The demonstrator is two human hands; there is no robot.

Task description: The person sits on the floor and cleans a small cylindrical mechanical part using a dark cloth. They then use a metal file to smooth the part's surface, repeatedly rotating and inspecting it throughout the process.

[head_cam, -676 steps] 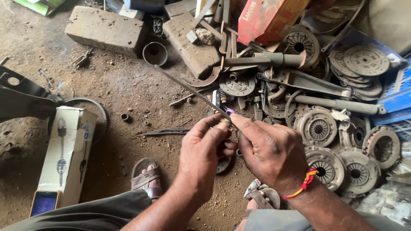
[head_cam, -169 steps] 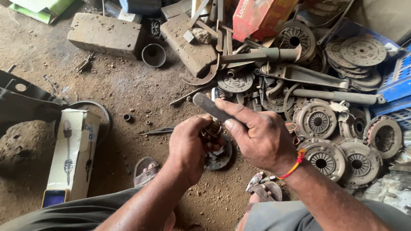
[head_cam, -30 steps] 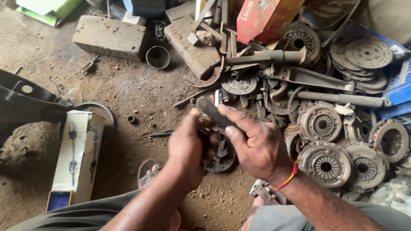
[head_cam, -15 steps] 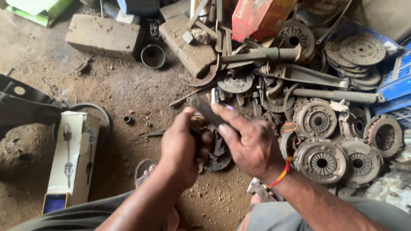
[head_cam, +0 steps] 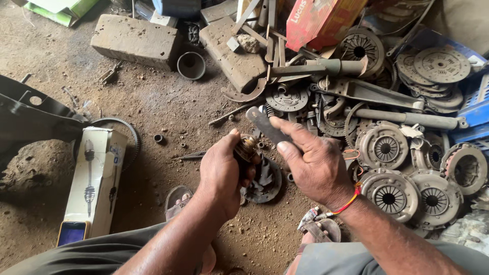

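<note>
My left hand (head_cam: 221,173) grips a small round brass-coloured metal part (head_cam: 247,147), held up above the dirt floor. My right hand (head_cam: 311,163) holds a flat grey metal bar (head_cam: 265,124) that sticks out up and to the left, its end close to the brass part. A red and orange thread is tied on my right wrist. Under both hands a dark round slotted part (head_cam: 265,181) lies on the ground.
A heap of clutch plates (head_cam: 387,147), discs and rods fills the right side. Two concrete blocks (head_cam: 133,40), a short dark pipe ring (head_cam: 191,65), a red carton (head_cam: 321,20) and a long white box (head_cam: 94,178) lie around. My sandalled feet (head_cam: 178,201) rest below.
My hands have drawn slightly apart: the right hand's fingers have opened a little along the flat bar, and the brass part in the left hand is now more exposed.
</note>
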